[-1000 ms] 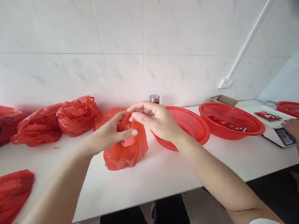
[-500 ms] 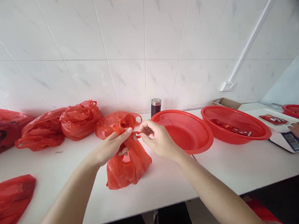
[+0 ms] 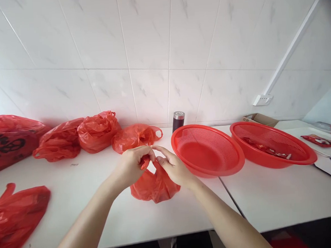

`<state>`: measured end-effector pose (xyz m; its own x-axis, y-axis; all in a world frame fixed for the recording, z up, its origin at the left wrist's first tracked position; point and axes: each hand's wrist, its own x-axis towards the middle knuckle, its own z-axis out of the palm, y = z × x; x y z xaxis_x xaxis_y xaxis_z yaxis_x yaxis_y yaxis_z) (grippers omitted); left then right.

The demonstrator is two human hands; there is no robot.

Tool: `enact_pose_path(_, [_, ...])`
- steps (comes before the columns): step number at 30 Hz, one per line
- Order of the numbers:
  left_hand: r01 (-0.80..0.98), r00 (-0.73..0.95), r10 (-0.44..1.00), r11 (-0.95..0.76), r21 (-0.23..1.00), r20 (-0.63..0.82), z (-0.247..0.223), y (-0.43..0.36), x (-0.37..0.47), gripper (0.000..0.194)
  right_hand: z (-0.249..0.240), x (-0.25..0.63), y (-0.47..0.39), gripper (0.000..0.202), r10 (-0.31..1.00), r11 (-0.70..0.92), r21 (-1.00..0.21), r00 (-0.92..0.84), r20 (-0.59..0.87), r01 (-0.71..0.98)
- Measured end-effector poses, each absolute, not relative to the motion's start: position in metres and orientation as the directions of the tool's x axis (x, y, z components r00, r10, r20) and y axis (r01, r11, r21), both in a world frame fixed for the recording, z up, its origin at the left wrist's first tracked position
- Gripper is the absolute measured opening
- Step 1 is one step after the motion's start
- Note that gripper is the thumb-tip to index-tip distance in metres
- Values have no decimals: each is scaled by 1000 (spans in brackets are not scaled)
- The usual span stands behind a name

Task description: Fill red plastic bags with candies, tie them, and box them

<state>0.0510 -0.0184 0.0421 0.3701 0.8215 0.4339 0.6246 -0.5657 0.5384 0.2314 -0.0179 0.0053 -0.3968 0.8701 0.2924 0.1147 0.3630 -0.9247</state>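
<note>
A small red plastic bag (image 3: 156, 188) rests on the white table (image 3: 126, 223) in front of me, its top gathered up between my hands. My left hand (image 3: 135, 163) is closed round one part of the bag's top, with a bit of red plastic showing in the fist. Close beside it, my right hand (image 3: 172, 166) pinches another part of the top between thumb and finger. Both hands nearly touch. Just behind them lies another red bag (image 3: 129, 137) with a loop handle.
Red bags (image 3: 98, 132) line the wall at the left; another (image 3: 22, 215) lies front left. An empty red basket (image 3: 206, 155) and one holding small packets (image 3: 270, 147) stand right. Behind are a dark bottle (image 3: 178, 121) and a cardboard box (image 3: 262, 119). A scale (image 3: 330, 164) bears a red packet (image 3: 319, 140).
The view has shifted left. My hands have come together, and my left fingers have curled over the bag's top. The other person's hand at the scale has gone out of view.
</note>
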Motion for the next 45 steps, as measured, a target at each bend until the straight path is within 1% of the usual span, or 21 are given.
enact_pose_path(2, [609, 360, 763, -628, 485, 536, 33, -20, 54, 19, 5, 229, -21, 29, 860, 340, -939, -421, 288, 51])
enact_pose_path(4, [594, 324, 741, -643, 484, 587, 26, -22, 56, 21, 7, 227, -25, 23, 858, 334, -942, -425, 290, 31])
enact_pose_path(5, [598, 298, 753, -626, 500, 586, 22, -24, 56, 22, 8, 226, -28, 24, 862, 337, -941, -412, 293, 36])
enact_pose_path(7, [605, 259, 810, -560, 565, 526, 13, -28, 52, 25, 6, 224, -34, 28, 883, 350, -935, -355, 308, 56])
enact_pose_path(9, [617, 187, 875, -458, 640, 446, -3, -32, 39, 29, -4, 224, -39, 32, 906, 369, -925, -258, 335, 93])
enact_pose_path(10, [631, 121, 900, -395, 668, 418, -13, -36, 30, 31, -13, 225, -40, 34, 918, 368, -923, -200, 342, 115])
enact_pose_path(12, [666, -67, 921, -245, 704, 384, -39, -44, 8, 38, -38, 230, -40, 39, 945, 328, -933, -73, 320, 148])
enact_pose_path(14, [683, -230, 913, -95, 724, 337, -66, -54, -13, 44, -69, 238, -37, 42, 965, 251, -956, 43, 260, 153])
enact_pose_path(15, [670, -269, 914, -49, 740, 304, -79, -59, -20, 45, -84, 241, -35, 42, 970, 212, -965, 87, 226, 152])
enact_pose_path(17, [590, -314, 923, 5, 807, 224, -99, -67, -23, 46, -106, 245, -31, 39, 972, 154, -975, 149, 179, 162])
enact_pose_path(19, [468, -362, 919, 35, 883, 155, -108, -69, -14, 46, -115, 242, -30, 35, 960, 135, -968, 215, 180, 212])
enact_pose_path(20, [420, -384, 912, 32, 907, 146, -108, -67, -7, 45, -116, 238, -30, 32, 951, 132, -958, 241, 195, 253])
enact_pose_path(22, [395, -402, 894, -27, 918, 199, -104, -58, 9, 43, -110, 228, -31, 28, 936, 139, -915, 253, 247, 378])
enact_pose_path(25, [488, -322, 893, -128, 863, 315, -96, -39, 30, 39, -104, 209, -31, 26, 925, 176, -765, 163, 344, 619])
enact_pose_path(27, [602, -224, 927, -112, 790, 302, -94, -27, 38, 38, -105, 202, -29, 24, 929, 191, -664, 86, 360, 723])
enact_pose_path(28, [656, -176, 945, -97, 749, 277, -95, -22, 41, 39, -108, 201, -28, 23, 938, 191, -643, 56, 343, 742])
enact_pose_path(30, [730, -110, 967, -79, 679, 231, -99, -14, 41, 39, -114, 205, -25, 20, 955, 176, -650, 31, 295, 740])
enact_pose_path(33, [781, -107, 973, -44, 624, 203, -104, -7, 34, 40, -122, 222, -21, 19, 963, 141, -677, 58, 262, 722])
enact_pose_path(36, [833, -123, 979, 12, 553, 164, -107, 0, 25, 43, -126, 236, -14, 20, 966, 121, -658, 63, 250, 743])
enact_pose_path(40, [902, -125, 985, 62, 427, 121, -117, 13, 22, 40, -134, 237, -2, 14, 972, 105, -551, 32, 233, 828])
enact_pose_path(45, [952, -99, 983, 48, 304, 154, -129, 24, 29, 36, -145, 229, 8, 11, 973, 91, -383, 0, 233, 919])
